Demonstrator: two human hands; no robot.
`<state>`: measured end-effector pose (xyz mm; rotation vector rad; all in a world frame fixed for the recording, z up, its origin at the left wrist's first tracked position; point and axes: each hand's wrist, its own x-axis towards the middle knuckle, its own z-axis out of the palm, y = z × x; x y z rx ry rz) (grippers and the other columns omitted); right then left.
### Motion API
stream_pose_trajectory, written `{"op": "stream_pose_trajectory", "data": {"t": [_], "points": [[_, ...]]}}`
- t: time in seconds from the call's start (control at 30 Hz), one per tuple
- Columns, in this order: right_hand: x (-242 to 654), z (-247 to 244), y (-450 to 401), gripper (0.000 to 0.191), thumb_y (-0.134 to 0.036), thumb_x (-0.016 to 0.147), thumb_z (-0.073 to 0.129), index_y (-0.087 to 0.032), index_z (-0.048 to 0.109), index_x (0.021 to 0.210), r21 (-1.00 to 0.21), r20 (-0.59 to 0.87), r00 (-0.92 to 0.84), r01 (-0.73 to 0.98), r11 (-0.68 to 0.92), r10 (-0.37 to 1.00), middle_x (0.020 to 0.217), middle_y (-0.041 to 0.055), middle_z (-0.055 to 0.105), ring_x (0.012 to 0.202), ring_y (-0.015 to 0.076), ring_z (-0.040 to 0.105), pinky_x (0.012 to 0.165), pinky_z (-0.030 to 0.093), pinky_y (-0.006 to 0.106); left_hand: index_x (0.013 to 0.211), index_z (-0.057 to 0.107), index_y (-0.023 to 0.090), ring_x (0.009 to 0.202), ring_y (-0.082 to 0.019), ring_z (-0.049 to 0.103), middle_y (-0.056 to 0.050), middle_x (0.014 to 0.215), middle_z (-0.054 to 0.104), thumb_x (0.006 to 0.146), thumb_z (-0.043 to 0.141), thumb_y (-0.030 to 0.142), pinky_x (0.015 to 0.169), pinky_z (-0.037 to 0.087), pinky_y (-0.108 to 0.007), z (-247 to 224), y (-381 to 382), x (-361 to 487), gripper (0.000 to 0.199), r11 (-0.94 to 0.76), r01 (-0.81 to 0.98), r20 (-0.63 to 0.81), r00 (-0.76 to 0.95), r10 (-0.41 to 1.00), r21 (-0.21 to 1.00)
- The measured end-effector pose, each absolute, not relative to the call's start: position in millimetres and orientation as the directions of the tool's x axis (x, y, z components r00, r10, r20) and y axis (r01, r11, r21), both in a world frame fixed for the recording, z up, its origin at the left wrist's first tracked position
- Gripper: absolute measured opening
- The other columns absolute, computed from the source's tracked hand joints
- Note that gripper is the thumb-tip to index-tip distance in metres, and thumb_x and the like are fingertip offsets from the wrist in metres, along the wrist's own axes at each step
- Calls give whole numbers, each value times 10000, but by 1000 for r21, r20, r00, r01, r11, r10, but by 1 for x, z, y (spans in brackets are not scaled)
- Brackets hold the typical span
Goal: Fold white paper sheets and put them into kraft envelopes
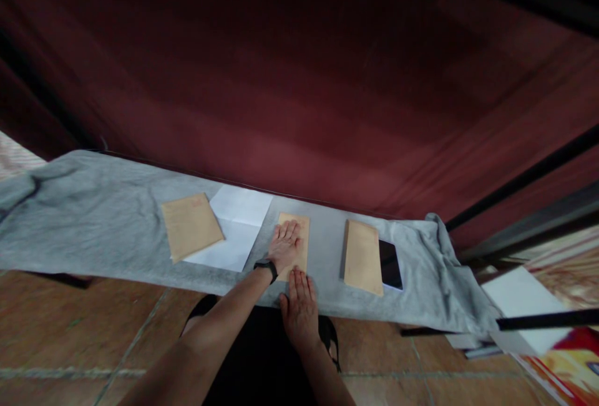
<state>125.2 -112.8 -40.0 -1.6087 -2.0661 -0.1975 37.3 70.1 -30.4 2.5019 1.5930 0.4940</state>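
A brown paper envelope (302, 250) lies upright to me on the grey cloth, partly covered by my hands. My left hand (284, 246), with a dark watch on its wrist, rests flat across its middle, fingers stretched out. At the envelope's near edge, my right hand (300, 307) lies with straight fingers, their tips touching the lower end. To the left, another brown envelope (191, 225) overlaps white sheets of paper (241, 222). On the right sits a stack of brown envelopes (362, 256), beside and partly over a dark-screened phone (390, 264).
Grey cloth (107, 212) covers the long narrow bench. Behind it rises a dark red fabric wall (281, 113). Black metal bars (547, 322) and white boards (526, 306) stand at the right. Brown floor tiles (84, 325) lie below.
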Motion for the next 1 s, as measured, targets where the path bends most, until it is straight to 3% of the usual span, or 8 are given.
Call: {"op": "stream_pose_trajectory", "data": {"t": [0.3,0.6,0.77,1.0], "points": [[126,-42,-113,570,-293,1039,412,-113,307,1569,-191,480,-164,939,285,862,1534,176,480,1452,261,406,1175,370,493,1520,426,229,1497,-174,313,-44,1583,441,1008,298,341,1243,173,-415,-20,74,27,539,-697,674,185,673,716,245],[123,-44,-111,550,-303,1022,444,-107,394,1533,-227,422,-132,943,245,897,1506,162,521,1442,258,418,1202,330,480,1508,440,260,1502,-159,294,-30,1594,425,1021,316,307,1228,200,-405,-19,53,10,504,-780,571,88,790,607,253],[121,-51,-110,461,-322,1007,474,-85,573,1390,-243,442,-104,942,231,891,1408,176,610,1379,280,496,1182,361,486,1542,376,231,1511,-156,281,-56,1606,398,1052,273,353,1232,197,-400,-19,26,1,516,-768,581,51,788,614,271],[122,-52,-110,518,-322,1004,498,-97,486,1470,-225,467,-109,945,237,878,1482,163,547,1415,256,456,1189,355,468,1459,501,205,1448,-191,418,-88,1531,507,1027,331,340,1207,317,-425,-38,-12,-17,483,-649,690,203,619,758,319]]}}
